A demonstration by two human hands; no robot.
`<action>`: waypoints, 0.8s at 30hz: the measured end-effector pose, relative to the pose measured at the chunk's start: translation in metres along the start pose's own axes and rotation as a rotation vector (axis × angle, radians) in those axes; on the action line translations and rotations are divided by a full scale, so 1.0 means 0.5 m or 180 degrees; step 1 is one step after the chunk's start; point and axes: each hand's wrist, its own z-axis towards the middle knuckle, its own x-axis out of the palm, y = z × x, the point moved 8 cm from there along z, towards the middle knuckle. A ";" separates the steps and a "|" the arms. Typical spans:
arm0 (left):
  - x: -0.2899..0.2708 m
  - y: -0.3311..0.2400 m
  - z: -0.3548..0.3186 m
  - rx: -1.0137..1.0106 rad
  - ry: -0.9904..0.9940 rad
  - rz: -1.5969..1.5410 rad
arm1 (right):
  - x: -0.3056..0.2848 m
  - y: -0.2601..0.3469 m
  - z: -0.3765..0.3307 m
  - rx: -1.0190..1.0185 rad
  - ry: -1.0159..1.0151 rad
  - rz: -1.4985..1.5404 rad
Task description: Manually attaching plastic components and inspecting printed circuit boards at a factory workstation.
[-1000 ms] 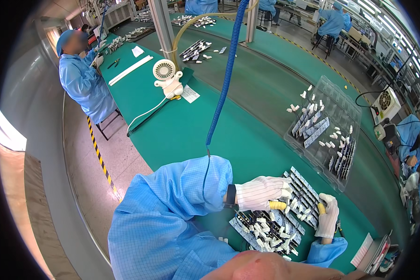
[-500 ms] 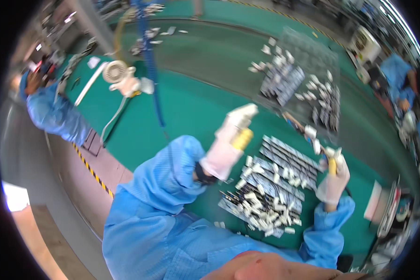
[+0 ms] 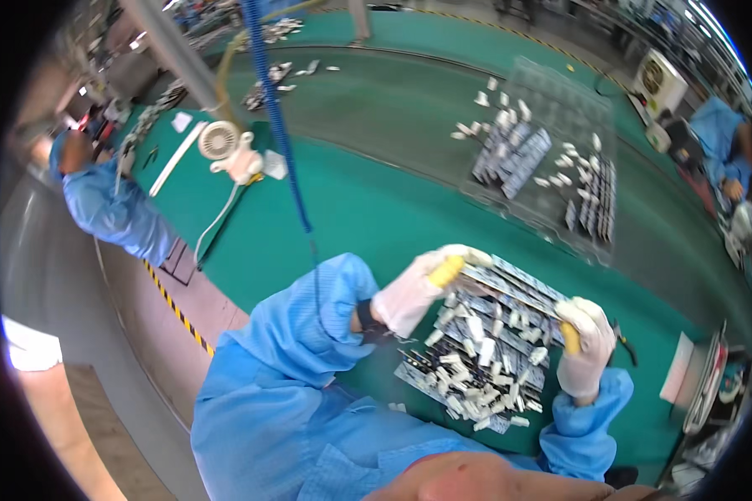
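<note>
- Co-worker (image 3: pixel 113 209) in blue smock is facing worktop (image 3: pixel 368 209), far L.
- White fan (image 3: pixel 219 140) is standing on worktop.
- L hand (image 3: pixel 426 288), gloved: grip is pinching L end of thin strip (image 3: pixel 510 292).
- Pile of strips w/ white connectors (image 3: pixel 476 367) is lying under held strip, approx. btwn hands.
- Clear tray (image 3: pixel 551 88) is holding more strips, beyond pile.
- R hand (image 3: pixel 585 342), gloved: grip is pinching strip's R end.

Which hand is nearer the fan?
Left. The fan sits forward and left of the left hand; the right hand is farther off, right of the left one.
</note>
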 end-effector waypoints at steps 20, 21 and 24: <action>-0.012 -0.069 -0.023 0.1421 0.0299 -0.0390 | 0.122 -0.216 -0.089 0.0793 0.1130 -0.1108; -0.014 -0.062 -0.021 0.1301 0.0231 -0.0362 | 0.121 -0.217 -0.086 0.0782 0.1138 -0.1093; -0.016 -0.059 -0.018 0.0975 0.0089 -0.0181 | 0.132 -0.201 -0.071 0.1036 0.1473 -0.0667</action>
